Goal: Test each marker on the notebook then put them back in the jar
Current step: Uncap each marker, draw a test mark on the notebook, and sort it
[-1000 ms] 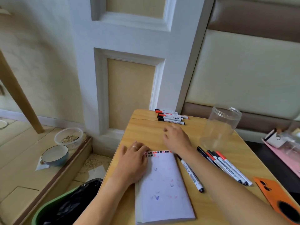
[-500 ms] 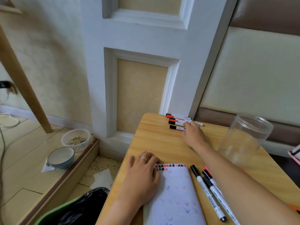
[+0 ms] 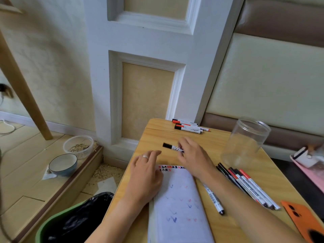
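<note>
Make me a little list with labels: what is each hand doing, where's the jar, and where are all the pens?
right hand: holds a black-capped white marker above the wooden table
left hand: rests on the white notebook, fingers straight
clear plastic jar: upright, lidless, no markers inside
far markers: at the table's back edge
near markers: right of the notebook

held black-capped white marker (image 3: 171, 146): far end hidden under right hand (image 3: 193, 157)
white open notebook (image 3: 178, 207): near end cut off
orange phone case (image 3: 305, 220): partly out of frame
</note>
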